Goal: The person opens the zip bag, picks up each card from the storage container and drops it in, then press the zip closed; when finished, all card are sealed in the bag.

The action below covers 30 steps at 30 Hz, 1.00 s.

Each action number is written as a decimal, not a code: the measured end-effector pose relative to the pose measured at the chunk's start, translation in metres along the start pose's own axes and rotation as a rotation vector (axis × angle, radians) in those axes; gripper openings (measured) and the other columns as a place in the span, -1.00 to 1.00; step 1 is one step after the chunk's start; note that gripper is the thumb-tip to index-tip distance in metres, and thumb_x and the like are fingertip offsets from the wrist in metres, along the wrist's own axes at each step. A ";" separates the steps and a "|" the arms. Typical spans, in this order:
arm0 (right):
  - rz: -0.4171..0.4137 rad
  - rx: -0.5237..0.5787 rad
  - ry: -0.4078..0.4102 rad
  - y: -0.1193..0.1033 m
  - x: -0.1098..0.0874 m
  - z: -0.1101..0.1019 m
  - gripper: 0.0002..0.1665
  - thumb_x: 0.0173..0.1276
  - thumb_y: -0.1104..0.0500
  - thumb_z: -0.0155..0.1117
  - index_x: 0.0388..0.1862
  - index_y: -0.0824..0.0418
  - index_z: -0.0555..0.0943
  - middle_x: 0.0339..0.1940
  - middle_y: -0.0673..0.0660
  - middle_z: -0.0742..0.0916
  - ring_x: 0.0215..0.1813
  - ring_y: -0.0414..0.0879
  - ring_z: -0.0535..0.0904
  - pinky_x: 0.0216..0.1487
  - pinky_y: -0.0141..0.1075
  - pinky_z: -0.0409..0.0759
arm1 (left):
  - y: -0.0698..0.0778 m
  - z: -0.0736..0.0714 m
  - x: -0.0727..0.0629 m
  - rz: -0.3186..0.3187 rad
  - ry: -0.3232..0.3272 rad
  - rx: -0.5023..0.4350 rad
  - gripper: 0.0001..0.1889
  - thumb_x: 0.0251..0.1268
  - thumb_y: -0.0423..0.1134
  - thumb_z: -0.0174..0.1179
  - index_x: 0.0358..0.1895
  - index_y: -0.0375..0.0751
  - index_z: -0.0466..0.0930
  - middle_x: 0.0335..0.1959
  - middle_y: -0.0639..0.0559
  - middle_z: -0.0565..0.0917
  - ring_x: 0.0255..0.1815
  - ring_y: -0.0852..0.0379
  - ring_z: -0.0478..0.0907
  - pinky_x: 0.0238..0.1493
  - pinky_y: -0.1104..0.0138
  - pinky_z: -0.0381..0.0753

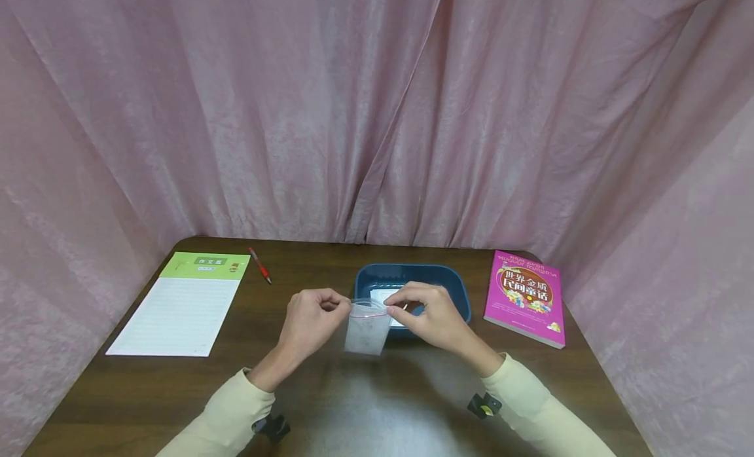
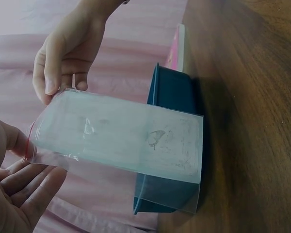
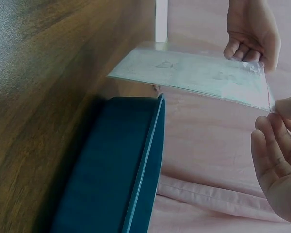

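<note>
Both hands hold up a clear zip bag (image 1: 368, 329) by the two ends of its top, where a red line runs along the seal. My left hand (image 1: 315, 321) pinches one top corner; my right hand (image 1: 429, 315) pinches the opposite one. White paper-like contents with faint grey drawings (image 2: 157, 138) fill much of the bag, which hangs down from the fingers. Just behind it stands a dark blue plastic tray (image 1: 412, 272), partly covered by the right hand. White paper (image 1: 381, 294) shows inside the tray.
On the left of the wooden table lies a lined writing pad (image 1: 177, 313) with a green header, and a red pen (image 1: 260, 267) beside it. A pink book (image 1: 524, 300) lies at the right. Pink curtains (image 1: 377, 116) hang around the table's back and sides.
</note>
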State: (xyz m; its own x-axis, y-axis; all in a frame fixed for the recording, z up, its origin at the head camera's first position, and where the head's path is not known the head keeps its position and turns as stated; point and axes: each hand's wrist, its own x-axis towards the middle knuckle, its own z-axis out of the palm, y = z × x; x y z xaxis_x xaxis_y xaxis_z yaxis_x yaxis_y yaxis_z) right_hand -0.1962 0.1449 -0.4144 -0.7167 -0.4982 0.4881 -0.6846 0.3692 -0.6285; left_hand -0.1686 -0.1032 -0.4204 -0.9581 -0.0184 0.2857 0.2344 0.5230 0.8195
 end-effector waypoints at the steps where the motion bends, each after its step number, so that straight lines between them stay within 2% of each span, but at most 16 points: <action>1: -0.003 0.001 -0.001 0.000 0.000 0.000 -0.88 0.31 0.18 0.48 -0.18 0.07 0.82 -0.28 -0.14 0.78 -0.26 -0.27 0.65 -0.26 -0.17 0.71 | 0.000 0.000 0.000 -0.002 -0.002 0.000 -0.90 0.16 -0.26 0.33 -0.44 -0.04 0.81 -0.50 0.21 0.78 -0.51 0.26 0.63 -0.53 0.36 0.48; 9: -0.015 0.030 0.020 0.001 0.002 -0.005 -0.85 0.33 0.18 0.45 -0.15 0.17 0.80 -0.29 -0.08 0.78 -0.25 -0.24 0.66 -0.24 -0.10 0.72 | -0.001 -0.002 0.000 0.003 -0.003 0.006 -0.91 0.16 -0.26 0.34 -0.44 -0.03 0.81 -0.52 0.23 0.78 -0.51 0.25 0.62 -0.49 0.36 0.48; 12: 0.017 0.038 0.032 0.008 0.004 -0.010 -0.85 0.35 0.16 0.44 -0.13 0.12 0.80 -0.27 -0.08 0.78 -0.24 -0.22 0.67 -0.21 -0.17 0.72 | -0.003 -0.002 -0.001 -0.005 -0.010 0.006 -0.91 0.16 -0.27 0.34 -0.44 -0.03 0.81 -0.53 0.24 0.77 -0.53 0.24 0.59 -0.51 0.37 0.46; 19: 0.144 0.017 0.020 0.041 0.014 -0.016 -0.82 0.36 0.14 0.44 -0.08 0.06 0.80 -0.25 -0.09 0.78 -0.20 -0.23 0.69 -0.17 -0.30 0.67 | -0.005 -0.003 -0.003 -0.025 -0.022 -0.002 -0.92 0.16 -0.27 0.35 -0.43 -0.04 0.81 -0.52 0.22 0.76 -0.53 0.21 0.57 -0.53 0.37 0.44; 24: 0.246 0.005 -0.040 0.069 0.019 -0.011 -0.76 0.36 0.09 0.44 -0.02 0.09 0.78 -0.17 -0.07 0.81 -0.11 -0.20 0.71 -0.08 -0.23 0.67 | -0.004 -0.003 -0.003 -0.013 -0.010 -0.009 -0.92 0.14 -0.28 0.35 -0.45 -0.03 0.81 -0.54 0.24 0.76 -0.53 0.22 0.58 -0.53 0.37 0.45; 30: 0.299 -0.015 -0.084 0.101 0.025 -0.001 -0.66 0.36 0.08 0.44 0.04 0.21 0.76 -0.15 -0.05 0.82 -0.07 -0.17 0.72 0.02 -0.15 0.66 | -0.004 -0.003 -0.002 -0.013 0.011 -0.004 -0.92 0.09 -0.27 0.36 -0.47 0.00 0.80 -0.57 0.29 0.74 -0.52 0.27 0.61 -0.48 0.37 0.50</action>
State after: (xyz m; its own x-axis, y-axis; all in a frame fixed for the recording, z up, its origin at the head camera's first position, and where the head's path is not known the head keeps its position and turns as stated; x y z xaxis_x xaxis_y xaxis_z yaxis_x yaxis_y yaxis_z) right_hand -0.2832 0.1710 -0.4651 -0.8734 -0.4289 0.2307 -0.4476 0.5200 -0.7275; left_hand -0.1667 -0.1083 -0.4230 -0.9592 -0.0344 0.2807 0.2228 0.5192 0.8251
